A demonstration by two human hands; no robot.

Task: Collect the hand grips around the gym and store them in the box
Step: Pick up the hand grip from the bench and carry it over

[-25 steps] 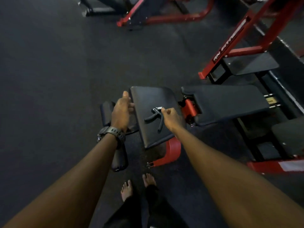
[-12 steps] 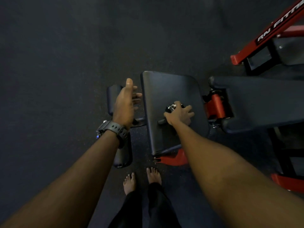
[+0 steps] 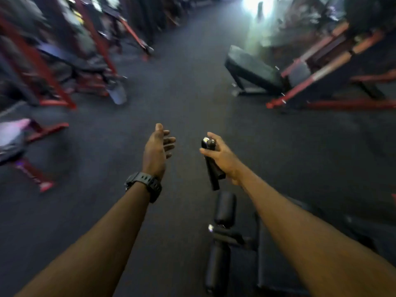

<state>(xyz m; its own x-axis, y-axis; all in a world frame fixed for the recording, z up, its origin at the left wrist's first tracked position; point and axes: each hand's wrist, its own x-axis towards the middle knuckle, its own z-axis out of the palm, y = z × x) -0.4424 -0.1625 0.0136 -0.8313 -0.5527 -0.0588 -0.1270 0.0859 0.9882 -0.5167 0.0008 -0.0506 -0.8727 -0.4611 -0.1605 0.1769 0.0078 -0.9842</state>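
Note:
My right hand [image 3: 222, 157] holds a black hand grip [image 3: 211, 166] with a metal spring coil at its top; the two handles hang down below my fingers, over the dark floor. To its left, my left hand [image 3: 157, 150] is held out level, fingers apart and nothing in it, with a black watch on the wrist. No box shows in this view.
The black bench pad [image 3: 276, 262] and its roller pads [image 3: 225, 209] lie low at the right, under my right arm. Red-framed gym machines [image 3: 53, 86] line the left side, and more red machines [image 3: 317, 82] stand at the right. A dark floor aisle [image 3: 188, 86] runs ahead between them.
My right hand closed on the hand grip lying on the bench pad and lifted it off. My view swung up from the bench to the aisle ahead; my left hand stayed empty.

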